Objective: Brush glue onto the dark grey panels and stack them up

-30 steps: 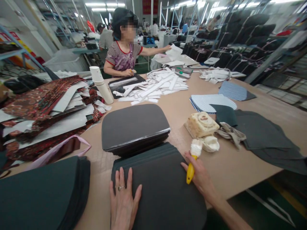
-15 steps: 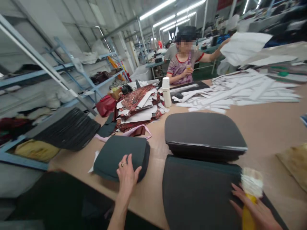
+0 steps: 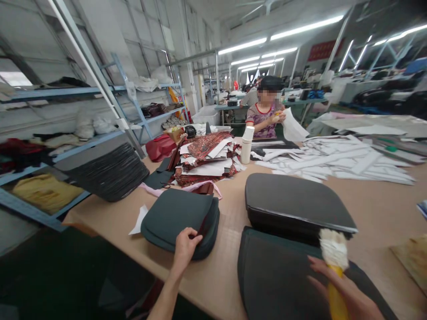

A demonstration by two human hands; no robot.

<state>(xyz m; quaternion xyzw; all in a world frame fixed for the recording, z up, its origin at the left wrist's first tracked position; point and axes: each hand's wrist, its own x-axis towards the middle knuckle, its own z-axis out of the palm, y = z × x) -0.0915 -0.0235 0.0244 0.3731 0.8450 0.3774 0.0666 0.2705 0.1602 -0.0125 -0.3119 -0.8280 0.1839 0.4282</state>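
1. Firmly hold the brush (image 3: 333,251) in the right hand (image 3: 355,291), yellow handle lying against the palm, white-coated head angled away and up; foremost fingers stretched out and slightly apart, too blurred to judge as touching or merely above the dark stack (image 3: 276,271)
2. Best to tilt the white-coated head clear of the dark stack, to avoid stray smears while looking and reaching leftward
3. With the left hand (image 3: 184,246), fingers curled and thumb drawn in toward the forefinger, seemingly pinching the near right edge of the top green piece (image 3: 176,209); impossible to tell how many layers caught
4. Look for that top green piece on the green stack (image 3: 212,231), left of the dark stack, with bare table (image 3: 230,231) between
5. Feel for a single edge before pulling, then lift evenly, so as not to drag the layers beneath askew
6. Mind the shiny-edged stack (image 3: 293,195) just beyond the dark stack; no need to brush against it
7. Farther off, steer clear of the patterned pile (image 3: 205,146), the paper cups (image 3: 246,151) and the white strips (image 3: 333,155), plus the co-worker (image 3: 267,120) handling a white sheet (image 3: 293,126)
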